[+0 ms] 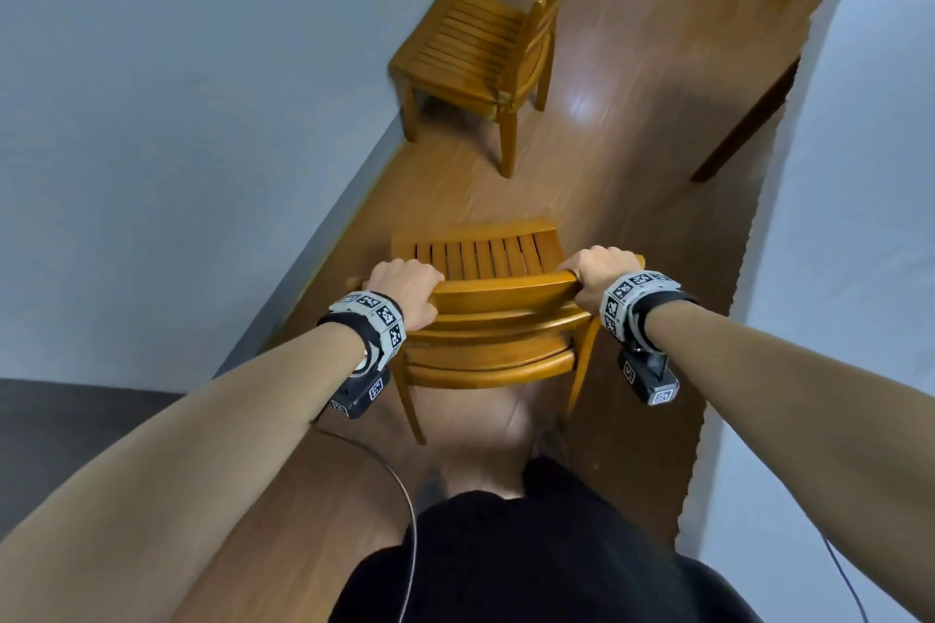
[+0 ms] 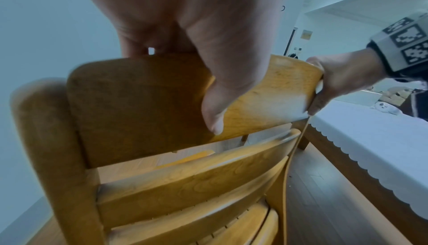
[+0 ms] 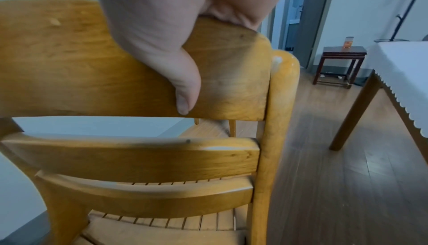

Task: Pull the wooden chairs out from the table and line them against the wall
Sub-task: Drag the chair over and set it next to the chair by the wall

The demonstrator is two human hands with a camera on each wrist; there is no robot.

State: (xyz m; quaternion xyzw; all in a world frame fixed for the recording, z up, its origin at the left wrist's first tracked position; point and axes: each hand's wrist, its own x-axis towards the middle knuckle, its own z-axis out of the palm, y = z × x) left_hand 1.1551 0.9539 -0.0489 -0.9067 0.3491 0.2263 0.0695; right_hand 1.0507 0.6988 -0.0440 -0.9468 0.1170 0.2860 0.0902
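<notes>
Head view: slatted honey-wood chair (image 1: 498,314)

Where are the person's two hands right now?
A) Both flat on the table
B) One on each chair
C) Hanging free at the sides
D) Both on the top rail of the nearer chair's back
D: the left hand and right hand each grip an end of the nearer chair's top rail.
</notes>
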